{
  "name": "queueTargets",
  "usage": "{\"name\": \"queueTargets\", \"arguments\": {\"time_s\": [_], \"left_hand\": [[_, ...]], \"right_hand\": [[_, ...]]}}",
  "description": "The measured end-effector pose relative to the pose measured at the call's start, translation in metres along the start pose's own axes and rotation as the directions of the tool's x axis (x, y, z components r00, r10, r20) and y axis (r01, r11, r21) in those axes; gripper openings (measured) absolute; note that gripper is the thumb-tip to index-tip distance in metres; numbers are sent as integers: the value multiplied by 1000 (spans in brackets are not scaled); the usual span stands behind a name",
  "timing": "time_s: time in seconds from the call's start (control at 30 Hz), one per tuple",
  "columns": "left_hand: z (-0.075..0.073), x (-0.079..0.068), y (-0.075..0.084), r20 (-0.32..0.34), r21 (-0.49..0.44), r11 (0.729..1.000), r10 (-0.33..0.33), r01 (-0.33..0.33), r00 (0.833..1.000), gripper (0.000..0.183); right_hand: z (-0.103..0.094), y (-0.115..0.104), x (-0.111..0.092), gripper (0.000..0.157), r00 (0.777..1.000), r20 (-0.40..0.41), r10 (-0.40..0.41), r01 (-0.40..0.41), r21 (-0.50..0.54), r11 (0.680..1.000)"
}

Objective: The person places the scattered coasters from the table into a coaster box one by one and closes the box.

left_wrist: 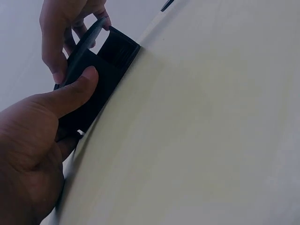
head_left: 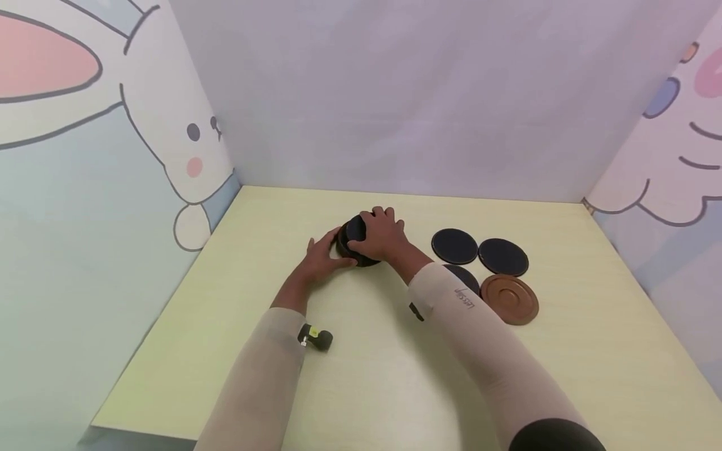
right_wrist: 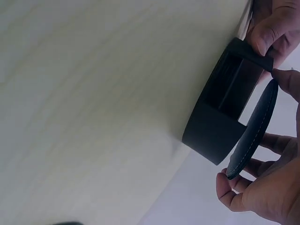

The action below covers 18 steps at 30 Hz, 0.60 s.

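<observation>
A round black coaster holder [right_wrist: 213, 133] with cut-out slots in its side wall stands on the table. My left hand [head_left: 321, 258] grips it from the left, the thumb [left_wrist: 86, 79] lying along its outer wall. Above the holder my right hand [head_left: 385, 235] holds a black round coaster [right_wrist: 253, 131] with a stitched edge by its rim. The coaster is tilted, with its edge at the holder's open top. How far it sits inside cannot be told. Through the slot the holder's dark inside [right_wrist: 234, 86] shows.
To the right on the pale table [head_left: 361, 376] lie several flat coasters: a black one [head_left: 454, 246], another black one [head_left: 503, 256], a third black one [head_left: 464, 275] partly behind my right sleeve, and a brown ringed disc [head_left: 509, 299]. Walls [head_left: 395, 125] enclose the back and sides.
</observation>
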State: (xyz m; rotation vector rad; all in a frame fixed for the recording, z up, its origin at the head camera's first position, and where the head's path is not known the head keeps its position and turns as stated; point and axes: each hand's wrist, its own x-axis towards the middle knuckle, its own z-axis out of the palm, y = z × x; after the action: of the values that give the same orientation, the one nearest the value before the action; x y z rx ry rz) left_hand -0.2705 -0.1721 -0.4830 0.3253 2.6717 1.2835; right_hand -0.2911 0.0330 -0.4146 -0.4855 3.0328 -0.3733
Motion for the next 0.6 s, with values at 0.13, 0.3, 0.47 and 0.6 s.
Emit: {"name": "queueTargets", "arguments": {"time_s": [0.13, 0.3, 0.47, 0.6], "left_hand": [[0, 0, 0, -4, -3, 1000, 15, -15, 1000, 103], [0, 0, 1, -3, -6, 1000, 24, -24, 1000, 100], [1, 0, 1, -3, 1, 1000, 23, -23, 1000, 99], [0, -1, 2, -3, -3, 1000, 21, -21, 1000, 99]], "right_hand": [[2, -5, 0, 79, 1000, -1, 0, 0, -6, 1000], [5, -8, -1, 79, 1000, -2, 1, -1, -2, 1000], [8, -9, -2, 79, 1000, 8, 13, -13, -8, 1000], [8, -10, -3, 79, 1000, 17, 19, -19, -9, 1000]]}}
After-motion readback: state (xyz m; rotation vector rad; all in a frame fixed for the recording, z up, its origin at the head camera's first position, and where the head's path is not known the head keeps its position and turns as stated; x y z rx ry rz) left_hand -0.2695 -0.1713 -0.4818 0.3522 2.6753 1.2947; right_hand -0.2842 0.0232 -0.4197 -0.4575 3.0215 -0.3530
